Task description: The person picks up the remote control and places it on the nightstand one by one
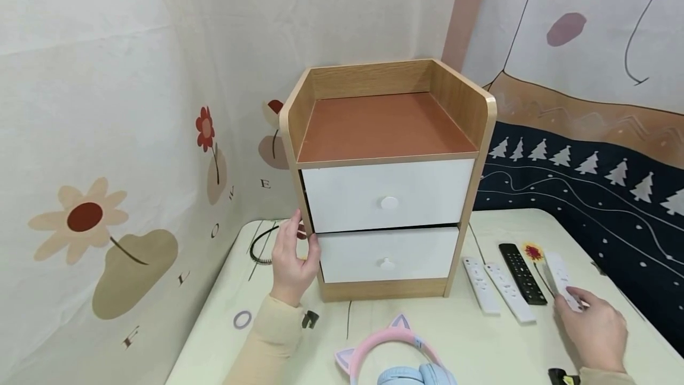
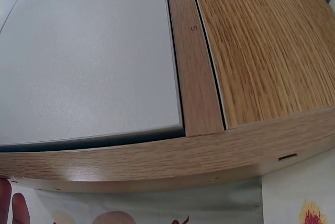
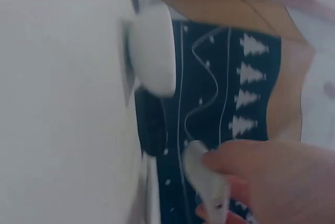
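The pale surface [image 1: 214,337] bears a cabinet [image 1: 382,195], headphones [image 1: 407,375] and — toward its right edge — a black remote [image 1: 522,273], two white strips [image 1: 510,294].

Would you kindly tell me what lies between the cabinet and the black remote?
Two slim white objects lie between the cabinet and the black remote, as the head view shows.

Wall cloth [image 1: 144,135] reads F, L, O, W, E; cabinet strip [image 2: 196,72] reads 5 or S.

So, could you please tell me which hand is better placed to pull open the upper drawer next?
Probably the left hand: it is at the left side of the two-drawer cabinet, near the upper drawer, whereas the right hand is farther off and holds a slim white device.
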The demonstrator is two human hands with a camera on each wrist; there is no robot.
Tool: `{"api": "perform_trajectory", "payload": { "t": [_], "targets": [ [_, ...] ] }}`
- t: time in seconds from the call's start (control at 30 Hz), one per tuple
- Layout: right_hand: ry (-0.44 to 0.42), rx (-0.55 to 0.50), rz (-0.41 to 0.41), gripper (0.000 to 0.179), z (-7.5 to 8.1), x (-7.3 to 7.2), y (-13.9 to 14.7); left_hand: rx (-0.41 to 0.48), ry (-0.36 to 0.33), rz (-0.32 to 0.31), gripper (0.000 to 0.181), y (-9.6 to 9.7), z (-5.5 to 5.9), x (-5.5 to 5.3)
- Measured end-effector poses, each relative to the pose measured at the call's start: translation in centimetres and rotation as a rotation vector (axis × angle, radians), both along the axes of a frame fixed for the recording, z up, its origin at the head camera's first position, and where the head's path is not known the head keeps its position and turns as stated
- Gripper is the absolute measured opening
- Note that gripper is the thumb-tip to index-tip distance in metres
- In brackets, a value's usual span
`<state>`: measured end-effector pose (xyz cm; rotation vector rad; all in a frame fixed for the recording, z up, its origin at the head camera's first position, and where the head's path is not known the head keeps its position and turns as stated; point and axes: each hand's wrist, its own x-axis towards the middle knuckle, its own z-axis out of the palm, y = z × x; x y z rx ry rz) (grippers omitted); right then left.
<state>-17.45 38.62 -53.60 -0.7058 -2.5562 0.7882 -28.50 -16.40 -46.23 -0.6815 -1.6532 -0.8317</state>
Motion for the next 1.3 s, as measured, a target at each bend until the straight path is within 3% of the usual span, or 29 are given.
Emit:
{"api": "perform_trajectory", "payload": {
  "t": [0.13, 0.4, 0.47, 0.67, 0.87, 1.0, 1.17, 1.3],
  "targets": [
    [0.153, 0.018, 0.016, 0.046, 1.1, 0.4, -2.0, 0.004, -0.006, -0.006, 0.062, 0.1, 0.0, 0.1],
    [0.668, 0.013, 0.076, 0.033, 3.5, 0.9, -7.7, -0.014, -0.006, 0.015, 0.063, -0.1, 0.0, 0.0],
    [0.738, 0.008, 0.103, 0.032, 4.4, 1.1, -9.0, -0.020, 0.000, 0.024, 0.063, -0.1, -0.1, 0.0],
    [0.832, -0.019, 0.154, 0.033, 7.2, 2.4, -12.4, -0.036, 0.025, 0.033, 0.063, -0.1, -0.1, 0.0],
    [1.119, -0.062, 0.289, 0.029, 9.9, 2.8, -15.7, -0.041, 0.053, 0.054, 0.063, 0.0, 0.1, -0.2],
    [1.219, -0.060, 0.428, 0.039, 12.9, 2.8, -18.1, -0.039, 0.059, 0.061, 0.062, -0.1, 0.1, -0.2],
    [1.308, -0.021, 0.579, 0.049, 16.8, 1.4, -20.7, -0.037, 0.061, 0.065, 0.062, -0.1, 0.1, -0.2],
    [1.206, 0.061, 0.644, 0.053, 19.2, 0.0, -21.8, -0.043, 0.059, 0.076, 0.063, -0.1, 0.0, -0.2]
  ]
}}
